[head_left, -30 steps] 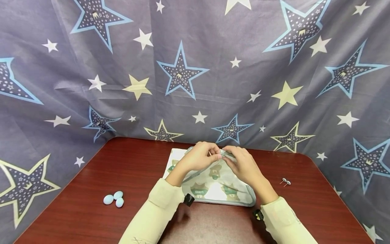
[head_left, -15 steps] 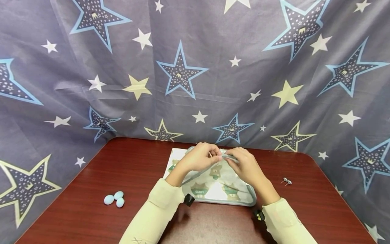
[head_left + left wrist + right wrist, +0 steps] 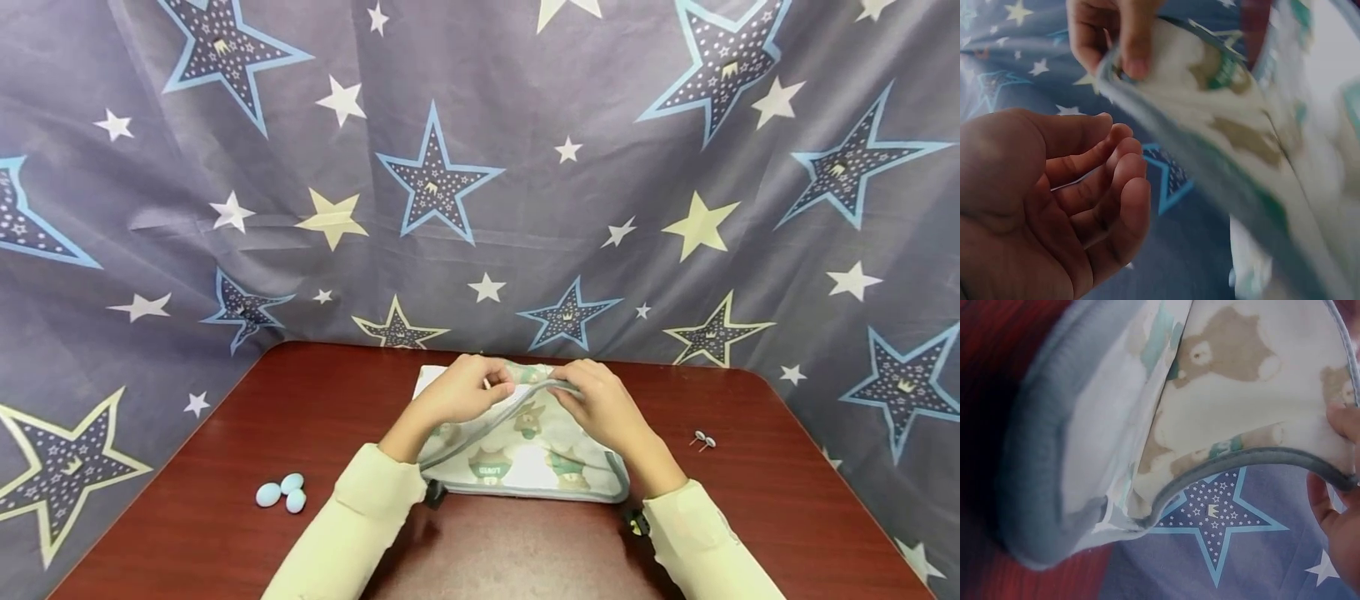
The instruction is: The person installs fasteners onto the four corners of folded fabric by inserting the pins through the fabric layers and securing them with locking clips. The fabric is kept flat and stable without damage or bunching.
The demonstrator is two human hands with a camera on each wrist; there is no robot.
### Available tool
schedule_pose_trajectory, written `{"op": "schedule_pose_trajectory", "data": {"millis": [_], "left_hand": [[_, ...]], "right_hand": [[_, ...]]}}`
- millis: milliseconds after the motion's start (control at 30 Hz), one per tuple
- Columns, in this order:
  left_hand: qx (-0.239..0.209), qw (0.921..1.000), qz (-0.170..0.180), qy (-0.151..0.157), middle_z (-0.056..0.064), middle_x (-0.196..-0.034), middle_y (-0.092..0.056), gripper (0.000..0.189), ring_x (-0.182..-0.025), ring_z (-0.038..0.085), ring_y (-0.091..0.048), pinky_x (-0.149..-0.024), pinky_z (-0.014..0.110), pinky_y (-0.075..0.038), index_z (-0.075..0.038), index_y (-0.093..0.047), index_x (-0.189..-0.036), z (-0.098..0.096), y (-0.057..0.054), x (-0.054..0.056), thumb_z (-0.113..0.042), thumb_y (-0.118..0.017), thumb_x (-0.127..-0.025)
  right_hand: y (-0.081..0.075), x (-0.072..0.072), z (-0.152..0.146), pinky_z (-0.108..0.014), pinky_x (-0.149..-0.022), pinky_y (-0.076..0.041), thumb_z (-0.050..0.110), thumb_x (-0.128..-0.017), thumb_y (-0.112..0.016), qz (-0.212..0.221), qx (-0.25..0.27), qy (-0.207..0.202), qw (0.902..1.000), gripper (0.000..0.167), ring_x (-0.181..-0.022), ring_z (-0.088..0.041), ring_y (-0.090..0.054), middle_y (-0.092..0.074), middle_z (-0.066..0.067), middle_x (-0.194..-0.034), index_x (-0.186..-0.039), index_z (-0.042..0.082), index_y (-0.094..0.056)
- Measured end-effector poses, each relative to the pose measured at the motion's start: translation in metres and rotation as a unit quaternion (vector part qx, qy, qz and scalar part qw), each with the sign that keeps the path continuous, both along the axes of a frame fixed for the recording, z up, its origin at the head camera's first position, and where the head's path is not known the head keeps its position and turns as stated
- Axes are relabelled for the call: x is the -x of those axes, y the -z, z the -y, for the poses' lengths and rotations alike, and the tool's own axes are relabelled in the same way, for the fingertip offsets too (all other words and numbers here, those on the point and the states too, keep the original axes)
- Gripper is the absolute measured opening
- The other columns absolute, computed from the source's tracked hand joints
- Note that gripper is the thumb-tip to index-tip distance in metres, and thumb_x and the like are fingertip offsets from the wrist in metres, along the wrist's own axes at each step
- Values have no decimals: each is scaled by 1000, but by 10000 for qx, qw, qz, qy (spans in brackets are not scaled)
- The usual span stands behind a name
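A white cloth (image 3: 528, 450) printed with brown bears and edged in grey-blue binding lies on the table, its near layer lifted at the far side. My right hand (image 3: 600, 404) pinches the bound edge near the upper right; the right wrist view shows the fingers (image 3: 1341, 422) on that edge. Beside the cloth's upper left, my left hand (image 3: 465, 387) is apart from the raised edge. In the left wrist view the left hand (image 3: 1054, 187) has loosely bent fingers, with no thing visible in them. Between the layers the cloth (image 3: 1222, 394) gapes.
Three pale blue egg-shaped pieces (image 3: 281, 490) lie at the left of the reddish-brown table (image 3: 345, 400). Two small pins with pale round heads (image 3: 703, 440) lie at the right. A star-patterned grey curtain (image 3: 525, 192) stands behind the table.
My left hand has let go of the cloth's edge and moved left and slightly down. The right hand stays almost in place, still pinching the edge, whose raised line shows more between the hands.
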State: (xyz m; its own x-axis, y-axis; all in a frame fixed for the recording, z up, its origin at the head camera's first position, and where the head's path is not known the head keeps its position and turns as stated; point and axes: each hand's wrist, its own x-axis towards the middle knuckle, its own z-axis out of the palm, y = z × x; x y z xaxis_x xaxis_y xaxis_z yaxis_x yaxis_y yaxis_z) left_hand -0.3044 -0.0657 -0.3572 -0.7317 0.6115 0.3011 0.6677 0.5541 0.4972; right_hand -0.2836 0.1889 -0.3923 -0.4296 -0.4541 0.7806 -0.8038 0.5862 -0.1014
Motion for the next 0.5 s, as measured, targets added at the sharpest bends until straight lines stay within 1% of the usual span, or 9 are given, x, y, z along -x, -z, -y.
{"op": "schedule_pose_trajectory", "data": {"millis": [67,167,267,367,500], "left_hand": [[174,9998,-102,-61,-9,-77,-68,10,-69,6,-57,-70,28,-49,-16,-72,-88,11,2,-1,-16,-69,-97],[449,9988,-137,-157,-9,-76,-65,9,-67,6,-54,-69,29,-48,-16,-70,-87,30,6,-5,-15,-69,-96],[756,9968,-142,-230,-9,-74,-60,11,-65,7,-51,-66,30,-46,-17,-68,-85,50,11,-8,-15,-68,-96],[1094,9931,-170,-384,-9,-70,-56,12,-62,7,-49,-61,30,-44,-19,-67,-83,71,18,-11,-16,-70,-94],[1506,9859,-71,-718,-10,-66,-54,13,-59,9,-50,-56,32,-43,-22,-67,-83,96,26,-16,-20,-72,-94]], "right_hand": [[0,0,0,-39,-75,-51,3,-83,-83,-12,-23,9,10000,21,-84,-17,-65,-71,0,-91,-99,9,-72],[0,-1,0,-39,-76,-51,3,-83,-83,-26,-50,16,10000,21,-84,-17,-65,-71,0,-91,-99,9,-71],[0,-1,-1,-39,-75,-51,4,-83,-83,-73,-71,29,9999,21,-83,-17,-64,-71,1,-91,-99,10,-71],[0,-1,-2,-39,-75,-51,6,-84,-83,-82,-123,40,9999,20,-83,-18,-64,-71,1,-90,-100,10,-71],[0,0,-3,-38,-75,-51,7,-84,-82,-101,-184,66,9998,19,-82,-18,-64,-71,1,-90,-99,10,-71]]}}
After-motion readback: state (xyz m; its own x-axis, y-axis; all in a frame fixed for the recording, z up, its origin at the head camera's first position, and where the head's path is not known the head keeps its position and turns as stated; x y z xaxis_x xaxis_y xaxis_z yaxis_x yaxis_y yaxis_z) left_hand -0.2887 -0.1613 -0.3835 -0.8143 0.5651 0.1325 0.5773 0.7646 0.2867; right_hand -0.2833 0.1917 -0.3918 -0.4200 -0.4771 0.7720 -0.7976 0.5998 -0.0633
